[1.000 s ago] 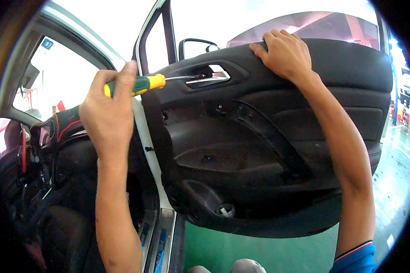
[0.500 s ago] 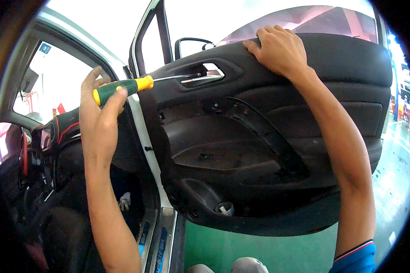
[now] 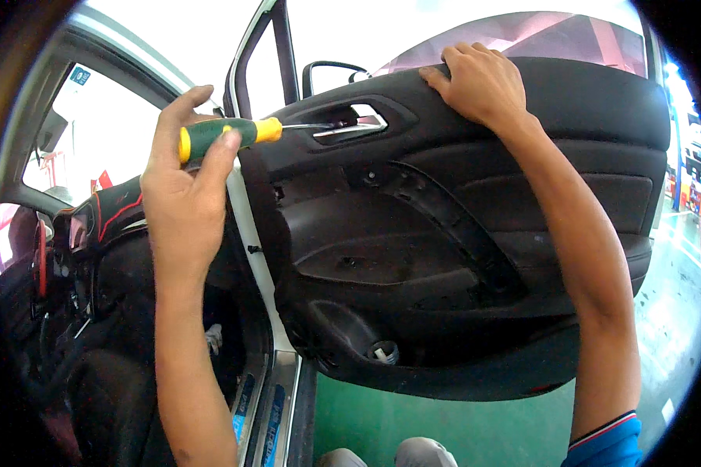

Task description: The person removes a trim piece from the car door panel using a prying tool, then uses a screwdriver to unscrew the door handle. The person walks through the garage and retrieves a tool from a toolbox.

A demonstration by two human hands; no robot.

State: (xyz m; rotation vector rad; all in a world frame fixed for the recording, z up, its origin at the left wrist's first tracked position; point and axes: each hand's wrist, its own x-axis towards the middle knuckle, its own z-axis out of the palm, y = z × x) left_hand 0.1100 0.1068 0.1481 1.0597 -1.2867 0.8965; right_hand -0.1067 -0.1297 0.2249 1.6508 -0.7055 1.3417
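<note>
My left hand (image 3: pixel 188 167) is closed around a screwdriver (image 3: pixel 230 138) with a green and yellow handle; its forefinger sticks out above the handle. The metal shaft runs to the right, and its tip sits in the recess of the chrome inner door handle (image 3: pixel 352 129). Around that handle is the black door panel (image 3: pixel 413 265) of an opened car door. Over the panel's top edge, beside the window glass, rests my right hand (image 3: pixel 483 87), thumb apart from the fingers and nothing held. A bare grip channel (image 3: pixel 444 222) with a screw at its upper end crosses the panel.
The side mirror (image 3: pixel 331 78) shows beyond the door frame. At left lies the car's dark interior with a red-stitched dashboard (image 3: pixel 121 210). A small container (image 3: pixel 385 354) sits in the door pocket. Below are the door sill (image 3: pixel 269 405) and green floor (image 3: pixel 413 424).
My left hand and the screwdriver handle have shifted right and slightly up, and the forefinger has lifted off the handle. The right hand stays on the panel's top edge.
</note>
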